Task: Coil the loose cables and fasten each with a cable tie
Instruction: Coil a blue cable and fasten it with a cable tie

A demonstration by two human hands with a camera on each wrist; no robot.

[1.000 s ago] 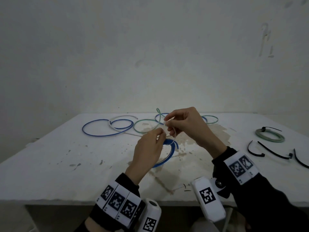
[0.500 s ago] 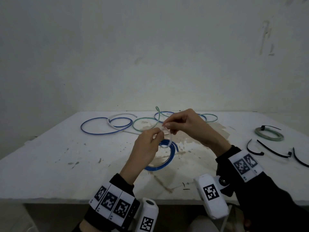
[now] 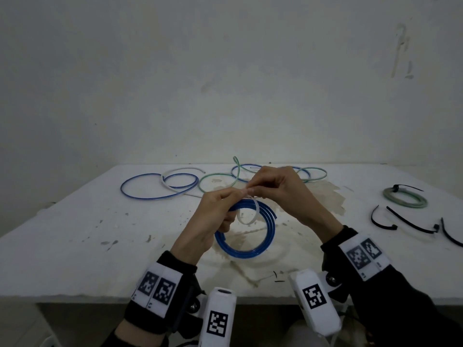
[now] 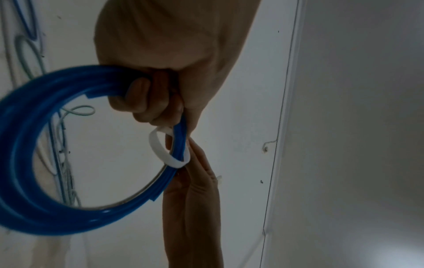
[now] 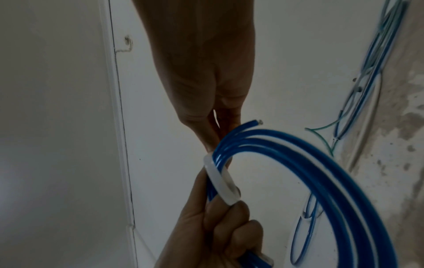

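A blue cable coil hangs above the stained table, gripped at its upper left by my left hand. A white cable tie loops loosely around the coil's strands. My right hand pinches the tie's ends just above the coil, fingertip to fingertip with the left. In the left wrist view the curled fingers hold the blue coil, and the tie circles it. In the right wrist view the tie wraps the coil beside a cut cable end.
Loose blue, white and green cables lie looped at the table's back. A green coil bound with a black tie sits at the right, with black cable ties near it. A wall stands close behind.
The left hand has turned and raised the blue coil, so more of it shows. The white tie now forms a visible loop around the strands, and the fingertips have drawn together.
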